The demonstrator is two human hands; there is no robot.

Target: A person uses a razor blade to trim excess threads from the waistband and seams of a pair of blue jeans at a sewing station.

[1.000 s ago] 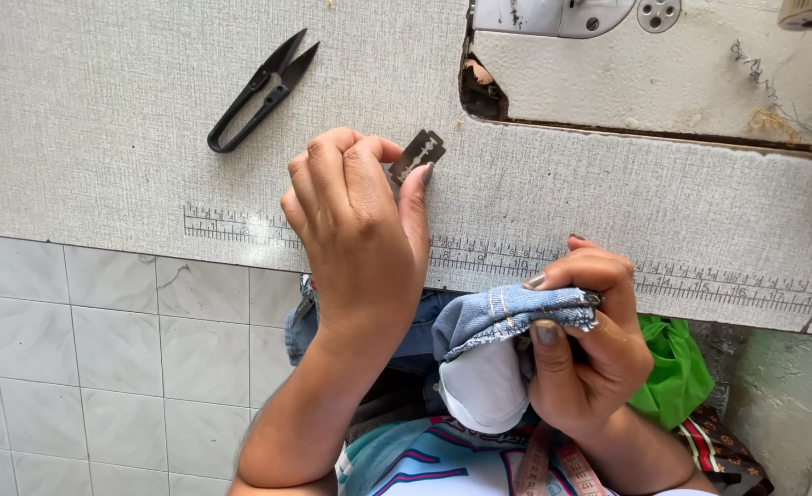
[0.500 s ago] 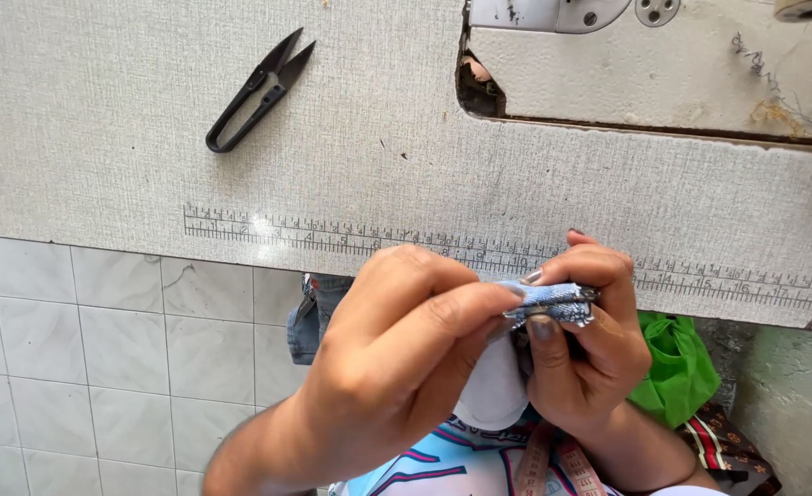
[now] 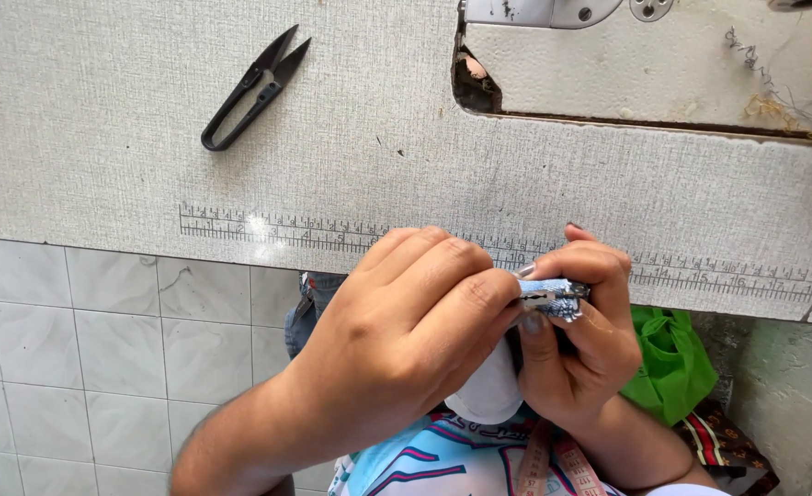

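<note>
Head camera looks down on two bare hands meeting just in front of the near edge of a grey sewing table (image 3: 102,138): the left hand (image 3: 415,321) has its fingers bunched together, pinching one end of a small folded piece of denim (image 3: 553,298), while the right hand (image 3: 576,340) clamps the other end between thumb and fingers. That denim piece sits between the two hands, over the person's lap and just below the printed ruler strip (image 3: 268,225) along the table edge. Black thread snips (image 3: 254,87) lie well apart on the table, and a green bag (image 3: 672,367) sits beside the right hand.
</note>
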